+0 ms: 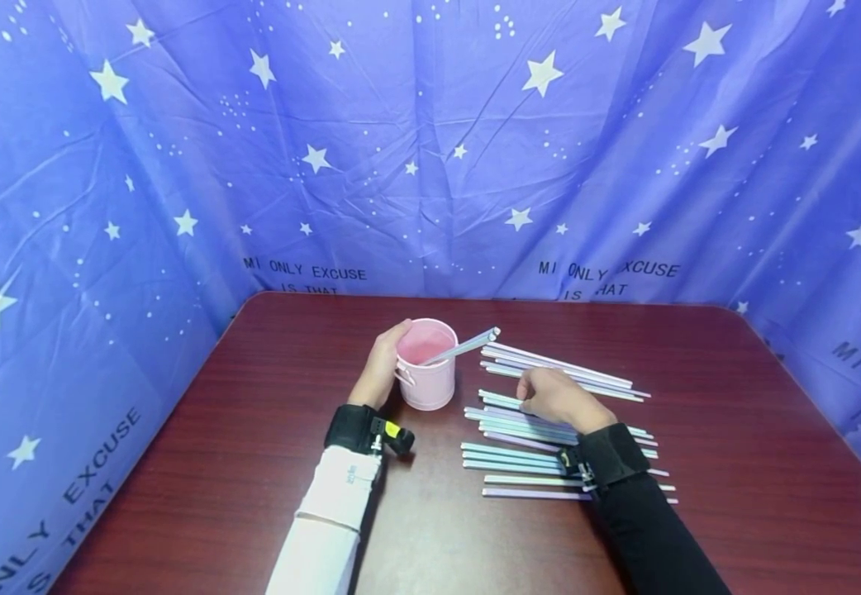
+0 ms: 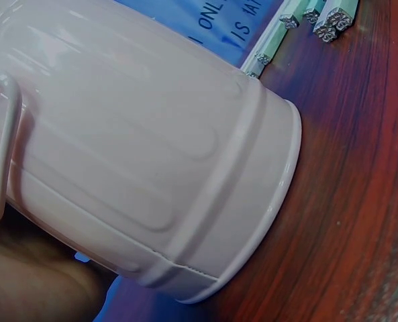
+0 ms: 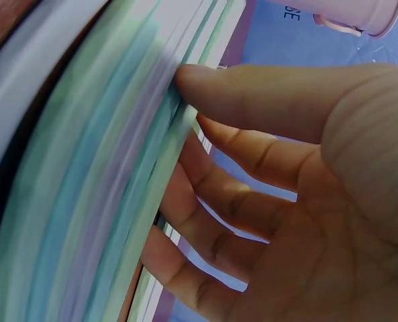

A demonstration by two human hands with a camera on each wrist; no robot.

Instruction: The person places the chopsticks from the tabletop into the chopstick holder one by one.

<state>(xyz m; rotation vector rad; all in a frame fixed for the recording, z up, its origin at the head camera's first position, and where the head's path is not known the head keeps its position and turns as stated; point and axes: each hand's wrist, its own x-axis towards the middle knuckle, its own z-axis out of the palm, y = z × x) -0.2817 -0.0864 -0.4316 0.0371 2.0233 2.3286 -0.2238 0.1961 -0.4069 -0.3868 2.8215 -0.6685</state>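
From the head camera, I look down at a dark red, wood-grained worktop [image 1: 289, 372] with a blue curtain [image 1: 430, 178] behind it, printed with white stars and black lettering. Near the middle, a pale pink bucket [image 1: 428, 384] stands upright. My left hand [image 1: 380, 365] grasps it by its left side, close to a small wire handle [image 1: 405, 374]; the left wrist view shows the bucket's base rim against the wood. A few pale bluish sticks [image 1: 466, 346] lean inside it, their upper ends poking out over the right rim.

To the right of the bucket, more long pastel sticks lie side by side in loose bands, roughly left to right. The far band [image 1: 505, 360] is white, lilac and pale blue; the middle band [image 1: 512, 426] mixes lilac, blue and green; nearer is a teal band [image 1: 505, 456]; nearest are a pale green stick [image 1: 527, 480] and a lilac stick [image 1: 535, 494], set apart.

My right hand [image 1: 560, 398] is over the middle band. In the right wrist view, its thumb touches the edge sticks and its fingers curl behind them, pinching there; I cannot tell how many it has. The left sleeve [image 1: 326, 512] is white, the right sleeve [image 1: 661, 529] black.
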